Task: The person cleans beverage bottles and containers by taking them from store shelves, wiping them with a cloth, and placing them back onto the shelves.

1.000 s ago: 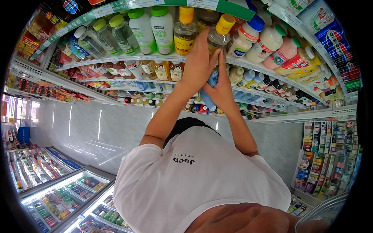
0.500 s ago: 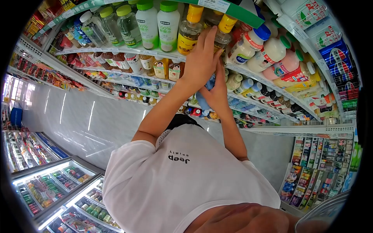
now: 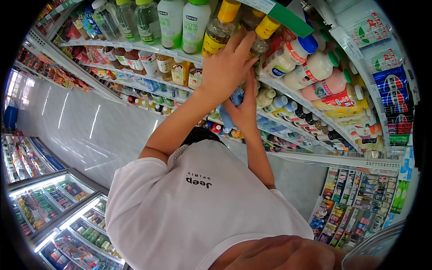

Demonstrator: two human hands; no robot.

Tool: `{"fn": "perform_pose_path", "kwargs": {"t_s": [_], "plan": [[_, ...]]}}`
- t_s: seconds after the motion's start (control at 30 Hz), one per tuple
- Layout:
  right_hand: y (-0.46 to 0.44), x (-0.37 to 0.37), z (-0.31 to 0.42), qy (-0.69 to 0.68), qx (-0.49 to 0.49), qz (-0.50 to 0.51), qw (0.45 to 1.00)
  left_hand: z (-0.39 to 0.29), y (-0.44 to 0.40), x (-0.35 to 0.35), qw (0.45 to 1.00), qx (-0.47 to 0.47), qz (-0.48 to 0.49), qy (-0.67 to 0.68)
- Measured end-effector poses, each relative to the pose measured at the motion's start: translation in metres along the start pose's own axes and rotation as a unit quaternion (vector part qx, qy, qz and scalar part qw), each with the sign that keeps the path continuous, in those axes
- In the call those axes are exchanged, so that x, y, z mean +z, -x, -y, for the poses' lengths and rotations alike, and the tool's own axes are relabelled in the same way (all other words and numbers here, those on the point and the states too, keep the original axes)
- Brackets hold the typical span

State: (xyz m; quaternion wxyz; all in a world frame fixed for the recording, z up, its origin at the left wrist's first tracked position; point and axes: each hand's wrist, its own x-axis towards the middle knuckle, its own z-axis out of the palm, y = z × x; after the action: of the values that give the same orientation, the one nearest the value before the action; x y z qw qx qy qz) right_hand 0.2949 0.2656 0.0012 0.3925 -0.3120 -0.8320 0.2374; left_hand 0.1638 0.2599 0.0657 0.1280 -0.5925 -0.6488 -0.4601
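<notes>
My left hand [image 3: 225, 69] reaches up to the top shelf row, fingers somewhat apart, between two yellow-capped bottles. Its fingertips lie against the right-hand yellow-capped bottle [image 3: 265, 32]; the left-hand yellow-capped bottle [image 3: 219, 29] stands behind its knuckles. Just below and to the right, my right hand [image 3: 245, 110] points upward at the shelf edge, its fingertips close to my left thumb. A blue cloth [image 3: 227, 118] is held in my right hand and hangs down on its left side. My left hand partly hides my right fingers and the bottle bases.
White-and-green bottles [image 3: 195, 27] stand to the left. White bottles with blue and green caps [image 3: 288, 56] lean on the right. Lower shelves [image 3: 180, 74] hold more drinks. Blue cans [image 3: 390, 85] are stacked at far right. Lit glass-topped coolers [image 3: 54, 198] stand at lower left, beyond grey floor.
The view has turned, so shelves and floor sit at a steeper tilt. My left fingers have spread a little across the right-hand yellow-capped bottle. The blue cloth remains in my right hand.
</notes>
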Motion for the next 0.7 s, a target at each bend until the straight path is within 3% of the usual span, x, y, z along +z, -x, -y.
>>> {"fn": "perform_pose_path", "kwargs": {"t_s": [0.17, 0.57, 0.7], "plan": [[0.001, -0.001, -0.001, -0.001, 0.001, 0.006, 1.0, 0.003, -0.008, -0.011, 0.999, 0.02, 0.023, -0.015], [0.006, 0.006, -0.008, -0.017, 0.017, -0.011, 1.0, 0.009, -0.005, -0.007, 0.997, 0.056, -0.033, 0.034], [0.0, 0.004, 0.003, -0.109, 0.068, -0.035, 0.991, 0.014, 0.0, -0.011, 0.998, 0.057, -0.019, 0.013]]}}
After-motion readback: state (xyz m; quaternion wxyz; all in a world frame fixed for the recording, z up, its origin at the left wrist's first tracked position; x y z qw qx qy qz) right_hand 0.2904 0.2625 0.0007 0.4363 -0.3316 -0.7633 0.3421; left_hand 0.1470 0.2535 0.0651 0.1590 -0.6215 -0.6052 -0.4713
